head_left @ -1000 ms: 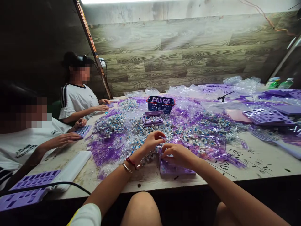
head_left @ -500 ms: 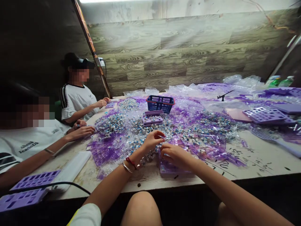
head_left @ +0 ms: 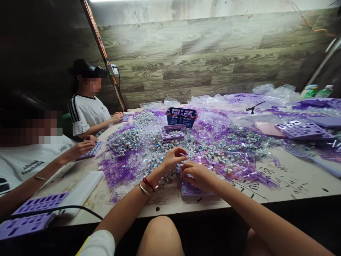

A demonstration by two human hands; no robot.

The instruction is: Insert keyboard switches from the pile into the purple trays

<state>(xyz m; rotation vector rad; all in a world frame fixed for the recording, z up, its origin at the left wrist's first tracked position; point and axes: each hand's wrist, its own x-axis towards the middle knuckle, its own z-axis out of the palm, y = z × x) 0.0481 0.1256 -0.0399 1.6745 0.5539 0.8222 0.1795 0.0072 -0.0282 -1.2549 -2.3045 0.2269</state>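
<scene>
My left hand (head_left: 173, 159) is over the near edge of a heap of small white-and-blue switch-like parts (head_left: 157, 149). Its thumb and fingers curl together in a pinch; whatever is between the tips is too small to make out. Beside it, my right hand (head_left: 199, 175) bends its fingers down over a purple tray (head_left: 188, 190) near the table's front edge. Those fingertips are closed too, and I cannot see what they hold. The hand and forearm cover much of the tray.
A dark blue basket (head_left: 181, 117) stands behind a purple slotted block (head_left: 172, 136). Clear purple plastic pieces (head_left: 114, 174) spread across the table (head_left: 144, 209). At left, two people work near a white bar (head_left: 82, 190) and a black cable (head_left: 80, 207). Purple frames (head_left: 301, 129) lie right.
My hands stay almost in place, with only a slight shift of the right fingers. The nearer person's hands have drawn back left, over a purple tray of parts.
</scene>
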